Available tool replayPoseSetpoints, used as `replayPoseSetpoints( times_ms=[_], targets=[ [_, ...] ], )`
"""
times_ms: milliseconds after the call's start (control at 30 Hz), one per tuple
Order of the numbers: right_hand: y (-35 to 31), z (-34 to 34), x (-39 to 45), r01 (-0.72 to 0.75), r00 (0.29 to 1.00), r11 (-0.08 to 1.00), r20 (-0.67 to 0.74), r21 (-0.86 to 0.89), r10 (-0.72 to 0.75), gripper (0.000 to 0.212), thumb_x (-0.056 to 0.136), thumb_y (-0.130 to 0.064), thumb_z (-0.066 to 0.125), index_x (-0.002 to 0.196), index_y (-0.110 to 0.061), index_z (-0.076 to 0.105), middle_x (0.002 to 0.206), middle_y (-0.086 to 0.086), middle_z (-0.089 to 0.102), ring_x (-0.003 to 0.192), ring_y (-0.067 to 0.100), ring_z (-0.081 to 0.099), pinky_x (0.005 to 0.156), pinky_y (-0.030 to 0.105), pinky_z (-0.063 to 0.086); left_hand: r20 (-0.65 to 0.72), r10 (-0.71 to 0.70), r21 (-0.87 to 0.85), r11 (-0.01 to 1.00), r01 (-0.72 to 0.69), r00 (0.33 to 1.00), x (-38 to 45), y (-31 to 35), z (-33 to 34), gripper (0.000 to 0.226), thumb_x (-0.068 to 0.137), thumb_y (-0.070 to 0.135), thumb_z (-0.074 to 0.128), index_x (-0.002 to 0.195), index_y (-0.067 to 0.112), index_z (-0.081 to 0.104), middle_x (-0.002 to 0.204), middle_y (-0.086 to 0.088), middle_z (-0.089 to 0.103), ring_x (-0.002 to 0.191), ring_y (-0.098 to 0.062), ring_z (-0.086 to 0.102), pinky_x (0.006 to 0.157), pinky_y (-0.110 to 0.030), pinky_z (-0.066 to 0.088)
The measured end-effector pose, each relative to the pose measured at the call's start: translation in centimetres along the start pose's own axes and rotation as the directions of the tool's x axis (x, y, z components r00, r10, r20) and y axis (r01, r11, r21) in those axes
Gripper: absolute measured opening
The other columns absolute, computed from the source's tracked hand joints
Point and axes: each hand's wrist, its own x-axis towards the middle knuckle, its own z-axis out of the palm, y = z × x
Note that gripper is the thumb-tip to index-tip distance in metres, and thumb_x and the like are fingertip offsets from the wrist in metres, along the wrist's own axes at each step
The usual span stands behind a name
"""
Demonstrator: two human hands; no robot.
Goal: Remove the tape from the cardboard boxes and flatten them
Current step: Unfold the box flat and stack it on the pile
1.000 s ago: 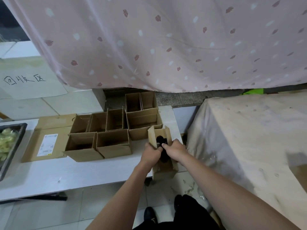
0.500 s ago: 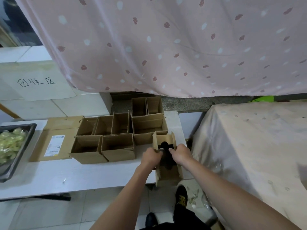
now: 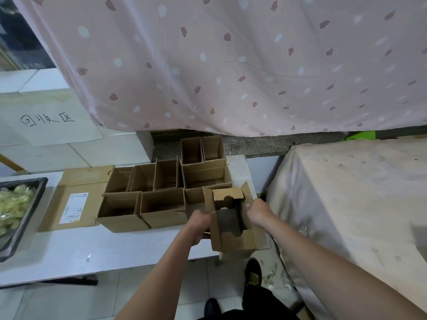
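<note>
Head view: left hand (image 3: 200, 224) and right hand (image 3: 258, 212) each grip opposite side walls of open cardboard box (image 3: 233, 236) at worktop (image 3: 69, 250) edge

A second ago the small box (image 3: 233, 222) at the desk's near corner was a narrow thing, its top squeezed between both hands with a dark shape showing in the mouth. Now it has been pulled open — the walls stand wide apart and the inside is bare brown cardboard, the dark shape gone from sight. The left hand (image 3: 200, 224) has drawn out to the left wall and grips its edge; the right hand (image 3: 259, 212) has moved to the right wall. Two notched flaps now show — one far, one near.
</note>
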Motion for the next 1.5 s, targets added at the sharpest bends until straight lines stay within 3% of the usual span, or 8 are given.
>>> replayPoseSetpoints(
  times_ms=[200, 333, 533, 733, 900, 1133, 1333, 1500],
  targets=[
    [-0.5, -1.7, 0.5, 0.104, 0.994, 0.966, -0.008, -0.235, -0.109, 0.029, 0.104, -0.023, 0.049, 0.076, -0.014, 0.049, 0.074, -0.001, 0.052, 0.068, 0.014, 0.053, 0.057, 0.026, 0.039, -0.143, 0.258, 0.233, 0.947, -0.220, 0.956, 0.4, 1.8, -0.5, 0.080, 0.093, 0.034, 0.069, 0.157, 0.013, 0.025, 0.152, -0.010, 0.045, 0.137, -0.030, 0.045, 0.106, -0.039, 0.043],
    [-1.5, -2.7, 0.7, 0.173, 0.985, 0.932, 0.046, -0.320, -0.167, 0.020, 0.101, -0.031, 0.054, 0.089, -0.016, 0.058, 0.079, 0.000, 0.059, 0.075, 0.017, 0.058, 0.068, 0.031, 0.045, -0.105, 0.230, 0.343, 0.921, -0.182, 0.967, 0.8, 2.5, -0.5, 0.076, 0.094, 0.039, 0.067, 0.153, 0.009, 0.031, 0.149, -0.012, 0.046, 0.135, -0.030, 0.047, 0.105, -0.039, 0.045],
    [-3.3, -2.2, 0.8, 0.270, 0.961, 0.883, 0.049, -0.383, -0.272, 0.023, 0.097, -0.037, 0.061, 0.105, -0.016, 0.066, 0.079, -0.002, 0.058, 0.078, 0.018, 0.058, 0.070, 0.033, 0.046, -0.109, 0.090, 0.420, 0.907, -0.036, 0.990, 1.4, 1.3, 0.1, 0.042, 0.097, 0.040, 0.061, 0.121, 0.006, 0.055, 0.097, -0.002, 0.059, 0.088, -0.015, 0.059, 0.079, -0.028, 0.051],
    [-3.5, -2.2, 0.7, 0.379, 0.916, 0.895, -0.047, -0.235, -0.400, 0.049, 0.095, -0.038, 0.064, 0.141, -0.027, 0.052, 0.141, 0.006, 0.055, 0.128, 0.028, 0.050, 0.106, 0.043, 0.042, -0.143, 0.021, 0.427, 0.903, 0.042, 0.990, 1.6, 1.2, 0.7, 0.039, 0.099, 0.038, 0.060, 0.121, 0.007, 0.057, 0.104, -0.010, 0.062, 0.098, -0.026, 0.063, 0.075, -0.029, 0.046],
    [-0.4, -3.1, -0.1, -0.029, 0.914, 0.997, -0.403, 0.067, 0.053, 0.073, 0.086, -0.039, 0.072, 0.143, -0.015, 0.034, 0.142, 0.017, 0.039, 0.128, 0.037, 0.043, 0.106, 0.050, 0.040, -0.179, 0.035, 0.424, 0.904, 0.045, 0.983, 2.0, 1.2, 0.6, 0.044, 0.100, 0.040, 0.058, 0.127, 0.006, 0.054, 0.109, -0.009, 0.059, 0.094, -0.022, 0.057, 0.081, -0.032, 0.050],
    [2.1, -1.4, -0.4, -0.221, 0.946, 0.908, -0.148, 0.356, 0.288, 0.106, 0.076, -0.066, 0.072, 0.148, -0.007, 0.024, 0.148, 0.018, 0.037, 0.131, 0.038, 0.046, 0.103, 0.047, 0.045, -0.167, 0.043, 0.468, 0.883, 0.040, 0.985, 2.4, 1.5, 1.2, 0.042, 0.098, 0.038, 0.062, 0.125, 0.007, 0.055, 0.105, -0.008, 0.060, 0.088, -0.021, 0.058, 0.079, -0.031, 0.052],
    [2.7, -1.4, 0.7, -0.207, 0.978, 0.966, 0.015, 0.155, 0.207, 0.037, 0.089, -0.036, 0.073, 0.104, -0.008, 0.053, 0.122, 0.012, 0.061, 0.093, 0.024, 0.056, 0.075, 0.030, 0.045, -0.181, 0.016, 0.504, 0.860, 0.079, 0.983, 2.5, 1.4, 1.6, 0.038, 0.097, 0.039, 0.063, 0.117, 0.008, 0.057, 0.100, -0.008, 0.061, 0.084, -0.021, 0.059, 0.077, -0.031, 0.054],
    [1.7, -1.7, 1.1, -0.175, 0.985, 0.984, -0.018, -0.024, 0.174, 0.032, 0.088, -0.033, 0.074, 0.099, -0.010, 0.055, 0.101, 0.007, 0.060, 0.103, 0.027, 0.061, 0.074, 0.030, 0.044, -0.211, 0.039, 0.533, 0.842, 0.081, 0.977, 2.7, 1.8, 2.4, 0.030, 0.096, 0.036, 0.065, 0.108, 0.010, 0.056, 0.097, -0.006, 0.059, 0.086, -0.020, 0.057, 0.075, -0.028, 0.047]
  ],
)
